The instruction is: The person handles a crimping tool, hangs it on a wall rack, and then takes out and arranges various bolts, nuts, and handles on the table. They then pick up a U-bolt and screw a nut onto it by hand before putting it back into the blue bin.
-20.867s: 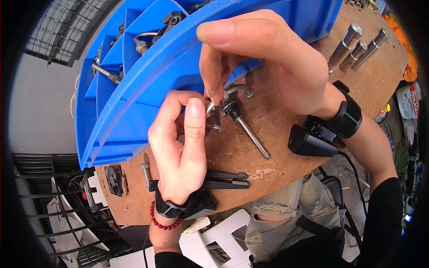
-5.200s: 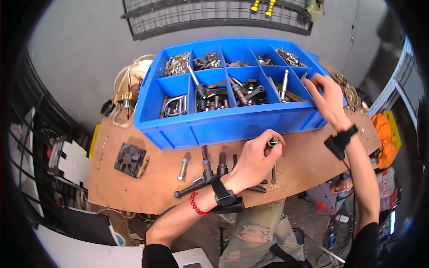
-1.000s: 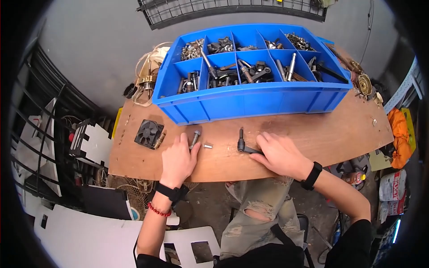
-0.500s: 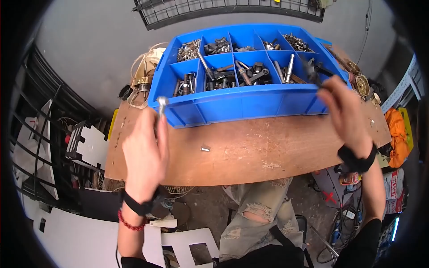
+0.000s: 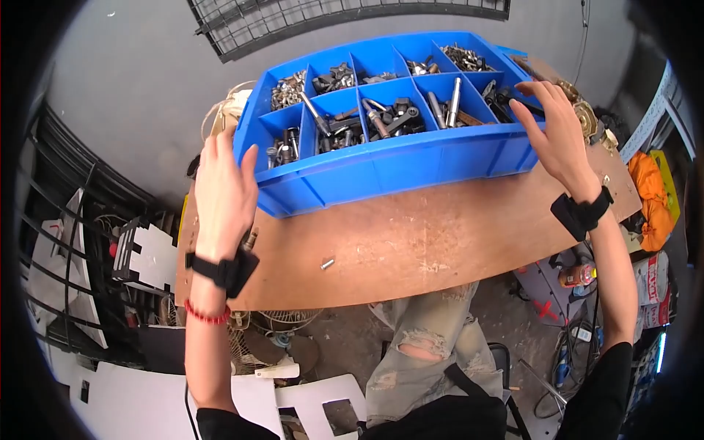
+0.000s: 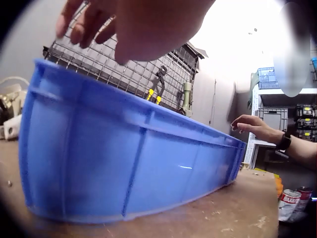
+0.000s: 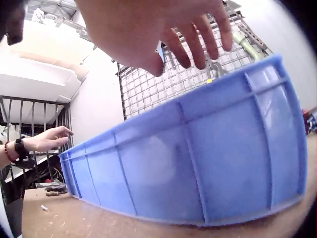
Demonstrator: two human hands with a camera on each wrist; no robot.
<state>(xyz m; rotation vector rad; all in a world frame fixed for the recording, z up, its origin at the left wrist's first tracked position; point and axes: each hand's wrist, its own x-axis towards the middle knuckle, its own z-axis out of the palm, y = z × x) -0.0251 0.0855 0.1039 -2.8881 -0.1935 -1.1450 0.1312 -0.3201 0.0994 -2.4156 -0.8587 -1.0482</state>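
Note:
A blue compartment box (image 5: 411, 172) full of metal hardware stands across the table. My left hand (image 5: 226, 194) is at the box's front left corner, fingers extended and holding nothing. At the front right corner is my right hand (image 5: 561, 139), its fingers loosely spread and nothing held. Both wrist views show the hands just above the box's rim. Bolts and pins (image 5: 284, 149) lie in the front left compartment, black lever parts (image 5: 499, 103) in the front right one. A small silver pin (image 5: 328, 264) lies on the table in front of the box.
The wooden table (image 5: 396, 257) ends in a curved edge before the person's knees. A brass fitting (image 5: 251, 237) shows beside the left wrist; the fan near it is mostly hidden. Brass parts (image 5: 587, 121) lie right of the box, and a wire rack (image 5: 352, 18) hangs behind.
The bolt has left my left hand and the black lever my right hand, which was over the front right compartment. Both hands now flank the box. The small pin still lies on the table.

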